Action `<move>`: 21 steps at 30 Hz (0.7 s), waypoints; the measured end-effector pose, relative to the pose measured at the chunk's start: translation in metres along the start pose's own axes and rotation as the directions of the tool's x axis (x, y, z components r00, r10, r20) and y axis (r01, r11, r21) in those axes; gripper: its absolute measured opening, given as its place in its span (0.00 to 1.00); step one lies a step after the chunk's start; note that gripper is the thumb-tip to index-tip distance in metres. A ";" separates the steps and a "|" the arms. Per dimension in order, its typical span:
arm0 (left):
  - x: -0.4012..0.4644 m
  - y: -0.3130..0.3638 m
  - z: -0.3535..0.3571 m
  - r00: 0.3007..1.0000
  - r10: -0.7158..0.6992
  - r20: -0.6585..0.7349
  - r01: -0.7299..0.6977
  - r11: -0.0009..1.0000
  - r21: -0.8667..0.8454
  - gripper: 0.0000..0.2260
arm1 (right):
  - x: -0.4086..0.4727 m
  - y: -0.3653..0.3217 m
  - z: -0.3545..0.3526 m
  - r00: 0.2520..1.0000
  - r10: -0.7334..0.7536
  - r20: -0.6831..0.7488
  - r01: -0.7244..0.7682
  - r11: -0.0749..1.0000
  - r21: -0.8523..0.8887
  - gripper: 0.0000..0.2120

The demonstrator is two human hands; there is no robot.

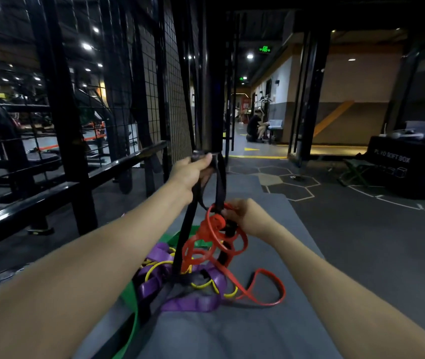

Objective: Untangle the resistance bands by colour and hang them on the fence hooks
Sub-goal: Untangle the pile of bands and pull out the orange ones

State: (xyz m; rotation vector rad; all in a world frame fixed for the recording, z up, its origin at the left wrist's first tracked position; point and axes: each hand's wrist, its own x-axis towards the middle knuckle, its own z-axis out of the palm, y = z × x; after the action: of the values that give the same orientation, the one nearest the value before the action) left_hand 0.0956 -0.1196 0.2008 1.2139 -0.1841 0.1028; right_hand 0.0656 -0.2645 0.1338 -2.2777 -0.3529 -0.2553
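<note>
Two hands work a band tangle on a grey mat.
Left hand [193,172] grips the black band [220,182] raised taut; right hand [245,216] pinches the red band [214,239] above the pile [180,286], beside the fence [118,104].

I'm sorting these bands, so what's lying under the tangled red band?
Under the thin red rubber band lie wide purple bands, a thin yellow band and a flat green band; how they interlace is hidden.

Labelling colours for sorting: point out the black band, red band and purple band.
black band [220,177], head view, taut strap below the left hand.
red band [271,288], head view, loop on mat.
purple band [190,304], head view, front fold.
</note>
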 end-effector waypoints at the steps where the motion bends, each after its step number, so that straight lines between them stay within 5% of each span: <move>1: 0.001 0.004 -0.001 1.000 -0.005 -0.025 0.005 1.000 -0.023 0.05 | 0.000 0.001 -0.002 1.000 0.002 -0.008 -0.003 0.997 -0.073 0.07; 7: 0.004 0.023 -0.023 0.965 -0.064 -0.254 0.027 0.989 -0.148 0.06 | -0.014 0.041 -0.017 0.959 0.280 0.046 -0.235 0.873 -0.427 0.09; 21: 0.000 -0.045 -0.120 0.837 -0.197 -0.510 0.197 0.979 -0.056 0.11 | -0.029 0.094 -0.011 0.804 0.548 -0.232 -0.594 0.757 -0.273 0.14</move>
State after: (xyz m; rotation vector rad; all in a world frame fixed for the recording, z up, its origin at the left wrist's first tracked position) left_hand 0.1138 -0.0227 0.1190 1.1565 0.4126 0.2435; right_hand 0.0688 -0.3378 0.0677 -2.5552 0.5115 -0.1559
